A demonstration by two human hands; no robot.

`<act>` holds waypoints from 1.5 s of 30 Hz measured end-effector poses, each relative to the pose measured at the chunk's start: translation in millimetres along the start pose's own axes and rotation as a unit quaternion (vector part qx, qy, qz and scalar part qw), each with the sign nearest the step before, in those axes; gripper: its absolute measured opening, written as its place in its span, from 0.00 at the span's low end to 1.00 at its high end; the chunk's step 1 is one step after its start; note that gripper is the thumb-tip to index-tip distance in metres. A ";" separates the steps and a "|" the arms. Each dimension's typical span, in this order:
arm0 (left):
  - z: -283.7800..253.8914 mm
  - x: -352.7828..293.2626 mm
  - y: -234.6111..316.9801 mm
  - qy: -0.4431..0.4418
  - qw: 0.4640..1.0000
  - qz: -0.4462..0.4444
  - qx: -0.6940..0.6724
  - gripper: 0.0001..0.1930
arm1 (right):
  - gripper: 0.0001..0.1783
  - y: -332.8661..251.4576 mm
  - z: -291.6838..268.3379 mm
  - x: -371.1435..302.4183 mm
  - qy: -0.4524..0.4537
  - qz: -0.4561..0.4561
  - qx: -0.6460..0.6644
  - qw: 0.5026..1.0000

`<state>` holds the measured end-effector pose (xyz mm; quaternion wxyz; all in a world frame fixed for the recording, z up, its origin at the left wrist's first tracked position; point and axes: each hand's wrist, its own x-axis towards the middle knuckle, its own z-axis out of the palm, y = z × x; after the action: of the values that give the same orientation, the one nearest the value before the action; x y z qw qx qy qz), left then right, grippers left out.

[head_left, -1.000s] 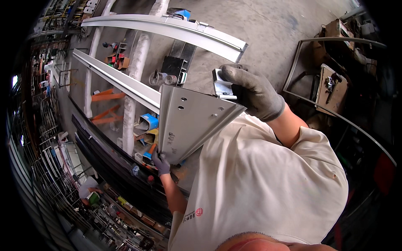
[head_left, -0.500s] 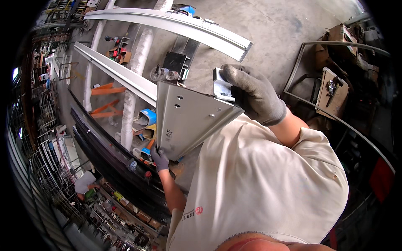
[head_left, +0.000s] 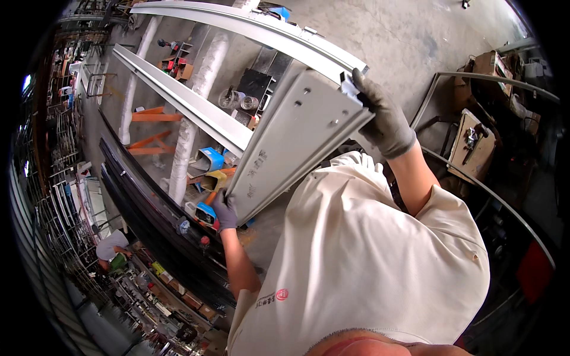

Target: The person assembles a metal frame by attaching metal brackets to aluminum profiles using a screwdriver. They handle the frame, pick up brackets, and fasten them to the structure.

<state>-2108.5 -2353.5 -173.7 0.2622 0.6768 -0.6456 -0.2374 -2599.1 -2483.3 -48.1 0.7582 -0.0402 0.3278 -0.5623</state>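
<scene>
Since the earlier frames, the grey metal panel (head_left: 297, 142) has swung upward and lengthened in view, its far end now raised toward the pale curved rails (head_left: 249, 29) beyond it. Both gloved hands carry it. At the panel's upper end, the right hand (head_left: 383, 118) is clamped around the corner, arm stretched up and out from the shoulder. At the panel's lower end, the left hand (head_left: 224, 210) is curled under the edge, forearm reaching down and away from the body. Panel sits tilted, flat face toward the wearer, above the cream shirt (head_left: 368, 261) and just this side of the nearer rail (head_left: 184, 101). To handle it well, I would judge that the lower hand should bear the weight while the upper one steers, keeping the long edge clear of the rails and the clutter of boxes (head_left: 208, 163) below the panel
</scene>
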 end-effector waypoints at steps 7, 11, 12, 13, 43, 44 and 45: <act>39.5 46.7 66.0 0.002 0.988 0.021 0.151 0.29 | 0.23 -18.7 -131.5 116.5 0.036 0.010 0.035 0.999; 83.6 91.8 88.7 -0.055 0.972 -0.013 0.227 0.30 | 0.27 -32.9 -214.0 175.2 0.092 0.020 0.013 0.995; 95.9 102.8 89.7 -0.069 0.970 -0.022 0.231 0.30 | 0.28 -36.8 -224.5 180.4 0.109 0.020 0.013 0.994; 105.6 112.9 91.0 -0.082 0.968 -0.031 0.235 0.31 | 0.29 -40.4 -225.1 184.1 0.123 0.020 0.014 0.992; 199.2 191.8 26.1 -0.182 0.976 -0.037 0.116 0.35 | 0.15 82.8 -447.7 -110.7 0.479 0.055 -0.077 0.873; 199.1 187.9 24.1 -0.177 0.976 -0.029 0.123 0.34 | 0.14 75.1 -453.8 -120.1 0.465 0.049 -0.048 0.882; 198.8 185.0 20.9 -0.170 0.977 -0.019 0.130 0.32 | 0.14 66.2 -459.9 -128.0 0.450 0.041 -0.018 0.892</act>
<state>-2245.5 -2548.4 -305.7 0.0537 0.6669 -0.6934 -0.2676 -2813.3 -2205.1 -378.3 0.5510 0.2171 0.6451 -0.4828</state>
